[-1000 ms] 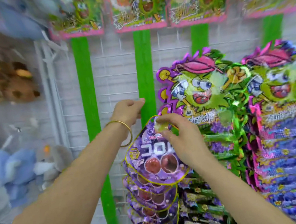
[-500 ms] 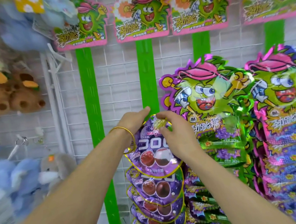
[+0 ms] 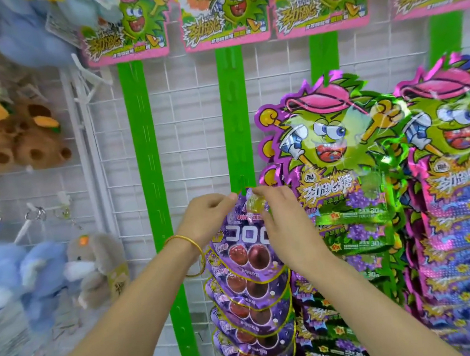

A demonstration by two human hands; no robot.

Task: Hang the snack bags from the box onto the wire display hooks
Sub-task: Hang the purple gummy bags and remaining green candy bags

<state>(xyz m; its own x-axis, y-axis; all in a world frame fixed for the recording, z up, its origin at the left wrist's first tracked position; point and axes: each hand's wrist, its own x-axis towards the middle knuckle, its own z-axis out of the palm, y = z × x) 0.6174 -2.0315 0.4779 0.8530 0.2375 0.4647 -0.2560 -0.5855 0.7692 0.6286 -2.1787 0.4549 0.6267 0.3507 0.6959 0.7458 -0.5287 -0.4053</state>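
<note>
A purple snack bag with two dark grapes printed on it hangs against the second green display strip. My right hand pinches the bag's top tab. My left hand, with a gold bangle on the wrist, holds the bag's upper left edge at the strip. Several identical purple bags hang in a column below it. The hook itself is hidden behind my fingers.
A bare green strip hangs to the left on the white wire grid. Large green monster candy bags fill the strips to the right. Plush toys hang on the left panel. Header cards run along the top.
Both hands and the purple bag have risen up the strip, and my left hand has come in from the strip to the bag's top edge.
</note>
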